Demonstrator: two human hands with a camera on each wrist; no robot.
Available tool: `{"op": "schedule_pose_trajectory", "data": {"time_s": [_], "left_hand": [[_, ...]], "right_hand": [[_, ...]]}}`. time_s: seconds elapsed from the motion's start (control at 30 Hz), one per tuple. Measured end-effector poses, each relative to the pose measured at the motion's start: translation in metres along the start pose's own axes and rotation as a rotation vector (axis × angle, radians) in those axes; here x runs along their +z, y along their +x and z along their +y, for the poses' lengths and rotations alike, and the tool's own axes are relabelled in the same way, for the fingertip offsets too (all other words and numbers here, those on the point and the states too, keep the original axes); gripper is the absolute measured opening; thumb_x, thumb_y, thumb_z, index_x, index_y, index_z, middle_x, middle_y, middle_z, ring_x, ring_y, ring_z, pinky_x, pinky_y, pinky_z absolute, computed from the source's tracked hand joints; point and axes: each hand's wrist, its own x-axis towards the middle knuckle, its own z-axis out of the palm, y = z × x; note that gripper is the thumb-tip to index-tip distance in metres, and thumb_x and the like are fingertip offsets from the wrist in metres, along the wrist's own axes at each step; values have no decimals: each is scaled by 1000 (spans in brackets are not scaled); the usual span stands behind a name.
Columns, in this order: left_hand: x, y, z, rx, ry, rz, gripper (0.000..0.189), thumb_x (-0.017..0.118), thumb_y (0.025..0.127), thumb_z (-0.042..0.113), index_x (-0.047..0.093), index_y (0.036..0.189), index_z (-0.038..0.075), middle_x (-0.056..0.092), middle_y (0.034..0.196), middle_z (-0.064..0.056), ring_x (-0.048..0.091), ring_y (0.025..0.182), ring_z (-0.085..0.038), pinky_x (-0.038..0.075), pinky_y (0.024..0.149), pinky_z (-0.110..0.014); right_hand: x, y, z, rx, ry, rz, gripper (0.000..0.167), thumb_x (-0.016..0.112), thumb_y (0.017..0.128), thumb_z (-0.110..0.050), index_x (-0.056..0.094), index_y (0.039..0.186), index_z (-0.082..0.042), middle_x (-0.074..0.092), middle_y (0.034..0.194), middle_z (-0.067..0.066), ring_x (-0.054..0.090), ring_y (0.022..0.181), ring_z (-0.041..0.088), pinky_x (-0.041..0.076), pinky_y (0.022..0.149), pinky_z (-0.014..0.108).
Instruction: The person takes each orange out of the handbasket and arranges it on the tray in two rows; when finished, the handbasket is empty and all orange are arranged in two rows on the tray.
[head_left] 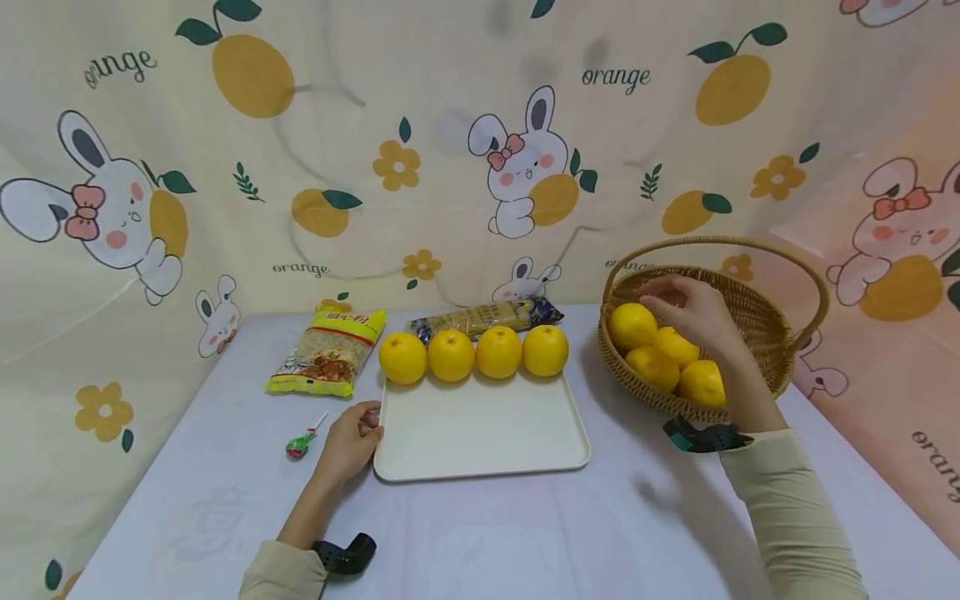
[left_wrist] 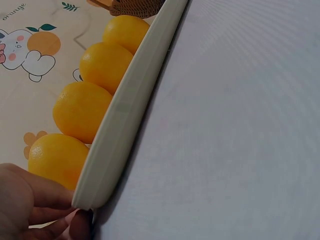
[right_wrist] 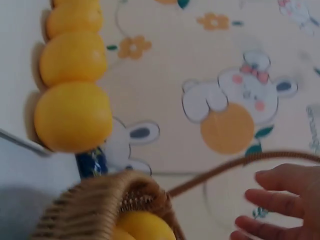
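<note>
My left hand [head_left: 351,442] grips the left edge of a white rectangular tray [head_left: 483,433], and the left wrist view has its fingers at the tray's rim [left_wrist: 122,110]. Along the tray's far side several oranges [head_left: 452,356] sit in a row. On the right, my right hand [head_left: 693,312] is over a wicker basket [head_left: 757,325], just above several more oranges [head_left: 652,367] inside it. Its fingers [right_wrist: 272,200] are spread and hold nothing in the right wrist view.
A yellow-trimmed food bag [head_left: 330,350] lies left of the orange row, with a green-wrapped lollipop [head_left: 298,446] nearer. Behind the row lies a long clear packet with dark blue ends [head_left: 480,318]. The basket's tall handle [head_left: 712,241] arches over it. A patterned cloth hangs behind the table.
</note>
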Motion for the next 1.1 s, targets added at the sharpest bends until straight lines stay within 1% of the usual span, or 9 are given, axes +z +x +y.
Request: {"op": "schedule_pose_trajectory", "data": {"time_s": [0.1,0.2,0.43,0.53,0.67,0.8,0.9,1.03,1.1], "left_hand": [[-1,0,-1,-7,1,0,39,59,83,2,54,121,-5,56,90,-11,53,77,-19,42,69,-30],[-2,0,-1,-12,-1,-1,39,59,84,2,54,122,-5,56,90,-11,53,77,-19,42,69,-29],[-3,-1,1,-20,-8,-2,39,58,83,2,54,121,-5,56,90,-11,51,76,-19,41,67,-29],[-2,-1,1,-17,-14,4,39,58,83,1,55,121,-5,56,89,-11,51,75,-18,41,67,-28],[-2,-1,1,-17,-14,3,38,58,83,1,55,121,-5,55,89,-11,51,75,-18,41,66,-27],[-2,-1,2,-25,-20,-6,38,58,84,2,54,122,-4,55,90,-11,51,76,-18,41,67,-28],[-1,0,2,-24,-23,-8,39,58,84,1,54,122,-5,55,90,-11,51,76,-19,41,67,-29],[0,0,2,-31,-21,-10,39,58,83,1,54,122,-4,56,90,-11,51,76,-19,41,66,-29],[0,0,2,-36,-21,-11,40,58,83,1,54,122,-4,56,90,-11,50,76,-19,41,66,-29]], "right_hand": [[-8,9,8,78,8,-91,52,53,90,-47,54,122,-6,58,117,16,55,100,28,47,79,37],[-11,19,16,143,10,-159,58,52,89,-51,49,126,-7,52,124,19,48,111,34,41,88,48],[-12,37,34,252,5,-309,74,47,89,-57,37,135,-1,37,134,27,40,117,43,37,92,53],[-11,42,40,266,-32,-338,80,44,89,-60,33,137,3,33,138,30,37,120,45,34,95,57],[-6,46,48,265,-56,-373,82,39,92,-58,28,138,8,30,139,33,35,122,47,30,98,58],[0,47,55,269,-41,-412,83,34,94,-55,21,140,13,29,138,35,33,123,48,27,101,58],[4,48,60,282,-36,-445,87,31,94,-57,14,142,14,22,141,36,23,128,51,18,104,60],[8,49,63,310,-15,-490,92,29,93,-60,2,143,13,6,146,36,4,133,52,6,105,63],[10,49,64,316,-5,-500,94,30,92,-62,2,143,12,5,147,36,3,134,52,5,105,63]]}}
